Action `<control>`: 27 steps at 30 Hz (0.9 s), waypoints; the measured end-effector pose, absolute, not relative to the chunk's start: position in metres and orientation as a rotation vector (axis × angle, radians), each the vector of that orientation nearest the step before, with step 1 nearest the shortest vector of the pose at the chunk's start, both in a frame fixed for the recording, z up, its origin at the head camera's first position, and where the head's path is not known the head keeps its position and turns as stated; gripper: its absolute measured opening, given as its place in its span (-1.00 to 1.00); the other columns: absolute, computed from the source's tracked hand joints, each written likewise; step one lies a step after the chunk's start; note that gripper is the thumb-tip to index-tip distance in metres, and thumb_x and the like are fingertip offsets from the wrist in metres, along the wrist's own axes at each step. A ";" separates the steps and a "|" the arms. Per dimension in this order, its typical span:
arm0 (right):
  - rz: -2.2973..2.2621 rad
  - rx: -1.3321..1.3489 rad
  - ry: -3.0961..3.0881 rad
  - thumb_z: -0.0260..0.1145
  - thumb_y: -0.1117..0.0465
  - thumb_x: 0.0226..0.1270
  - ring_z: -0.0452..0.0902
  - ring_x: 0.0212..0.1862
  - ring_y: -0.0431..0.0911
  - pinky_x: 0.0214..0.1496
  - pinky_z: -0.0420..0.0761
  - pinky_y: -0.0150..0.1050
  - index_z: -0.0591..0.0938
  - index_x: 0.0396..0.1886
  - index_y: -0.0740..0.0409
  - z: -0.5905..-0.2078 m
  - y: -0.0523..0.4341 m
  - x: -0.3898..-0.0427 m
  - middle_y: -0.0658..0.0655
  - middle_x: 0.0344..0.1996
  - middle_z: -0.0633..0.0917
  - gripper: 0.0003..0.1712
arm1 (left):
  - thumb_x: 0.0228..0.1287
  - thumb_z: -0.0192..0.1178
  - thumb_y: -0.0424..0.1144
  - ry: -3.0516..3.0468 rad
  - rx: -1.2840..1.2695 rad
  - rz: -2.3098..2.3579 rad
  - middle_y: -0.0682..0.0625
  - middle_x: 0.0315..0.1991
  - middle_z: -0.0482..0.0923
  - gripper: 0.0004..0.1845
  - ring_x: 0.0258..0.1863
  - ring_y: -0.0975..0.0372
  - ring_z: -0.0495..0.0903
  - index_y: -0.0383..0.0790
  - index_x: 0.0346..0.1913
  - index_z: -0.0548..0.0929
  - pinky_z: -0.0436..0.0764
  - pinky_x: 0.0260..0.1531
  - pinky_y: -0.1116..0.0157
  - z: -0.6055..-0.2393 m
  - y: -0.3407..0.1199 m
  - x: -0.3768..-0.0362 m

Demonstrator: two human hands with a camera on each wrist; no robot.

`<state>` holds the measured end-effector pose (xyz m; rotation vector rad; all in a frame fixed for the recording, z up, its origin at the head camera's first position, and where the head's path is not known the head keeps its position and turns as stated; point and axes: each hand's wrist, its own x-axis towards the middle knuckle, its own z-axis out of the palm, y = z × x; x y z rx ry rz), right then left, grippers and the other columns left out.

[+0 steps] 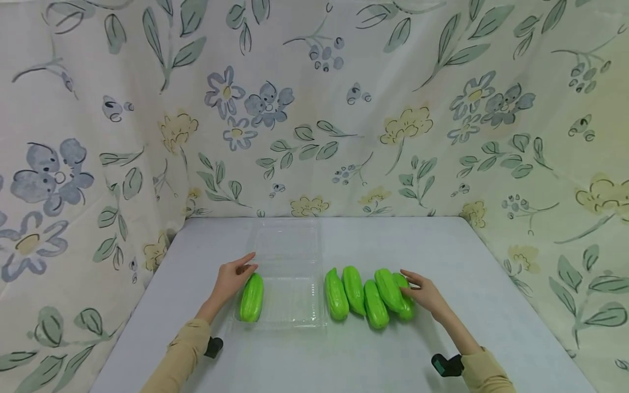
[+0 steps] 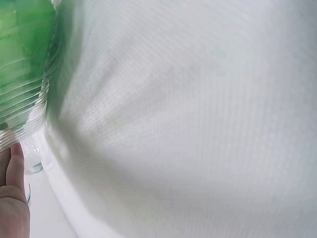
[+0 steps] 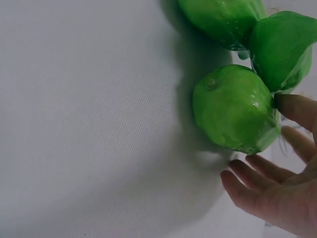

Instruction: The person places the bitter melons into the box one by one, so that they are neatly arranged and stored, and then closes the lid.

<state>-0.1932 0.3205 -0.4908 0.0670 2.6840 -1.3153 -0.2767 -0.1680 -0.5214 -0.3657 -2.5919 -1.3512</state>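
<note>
A bright green, glossy gourd (image 1: 251, 298) lies along the left side of a clear plastic container (image 1: 289, 326) whose hinged lid (image 1: 287, 240) lies folded back behind it. My left hand (image 1: 233, 277) is at the container's left far side, just above that gourd. In the left wrist view its fingers (image 2: 16, 166) look nearly straight and touch the ridged wall. My right hand (image 1: 421, 293) reaches over the rightmost gourd (image 3: 235, 108), thumb on one side and fingers spread on the other. It does not clearly grip it. Part of that gourd is hidden behind the neighbouring one.
Several more green gourds (image 1: 352, 289) lie in a row right of the container, the nearest close to its wall. A white cloth covers the table (image 1: 304, 365). Floral fabric (image 1: 314, 109) hangs along the back and both sides.
</note>
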 end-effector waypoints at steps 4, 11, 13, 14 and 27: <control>-1.314 0.068 2.670 0.18 0.21 0.38 0.24 0.28 0.43 0.18 0.42 0.16 0.27 0.38 0.32 -0.490 0.320 -0.193 0.52 0.33 0.24 -0.36 | 0.28 0.23 -0.19 -2.580 -0.377 -1.348 -0.18 -0.19 0.73 -0.57 -0.47 0.37 0.49 -0.26 0.18 0.56 0.43 -0.50 0.45 -0.522 -0.169 -0.277; -1.275 0.067 2.658 0.16 0.16 0.42 0.14 0.33 0.43 0.23 0.35 0.21 0.25 0.39 0.32 -0.487 0.319 -0.193 0.52 0.35 0.20 -0.36 | 0.28 0.24 -0.17 -2.571 -0.395 -1.334 -0.18 -0.16 0.72 -0.56 -0.32 0.29 0.65 -0.27 0.18 0.56 0.50 -0.42 0.46 -0.525 -0.170 -0.278; -1.267 0.065 2.654 0.15 0.16 0.42 0.13 0.34 0.43 0.24 0.33 0.22 0.24 0.40 0.31 -0.487 0.319 -0.193 0.52 0.35 0.20 -0.36 | 0.28 0.24 -0.16 -2.575 -0.390 -1.331 -0.18 -0.16 0.72 -0.56 -0.32 0.26 0.65 -0.27 0.18 0.56 0.50 -0.42 0.46 -0.525 -0.170 -0.279; -1.263 0.061 2.654 0.15 0.16 0.42 0.13 0.34 0.44 0.24 0.34 0.22 0.24 0.40 0.31 -0.486 0.319 -0.193 0.52 0.35 0.20 -0.36 | 0.28 0.24 -0.16 -2.578 -0.387 -1.329 -0.18 -0.16 0.72 -0.55 -0.31 0.25 0.66 -0.27 0.18 0.56 0.50 -0.41 0.46 -0.525 -0.170 -0.279; -1.302 0.045 2.605 0.15 0.19 0.42 0.10 0.33 0.47 0.02 0.58 0.04 0.23 0.40 0.33 -0.489 0.322 -0.195 0.60 0.32 0.17 -0.36 | 0.28 0.24 -0.20 -2.574 -0.381 -1.360 -0.18 -0.15 0.72 -0.57 -0.30 0.23 0.67 -0.27 0.18 0.56 0.49 -0.43 0.46 -0.523 -0.169 -0.278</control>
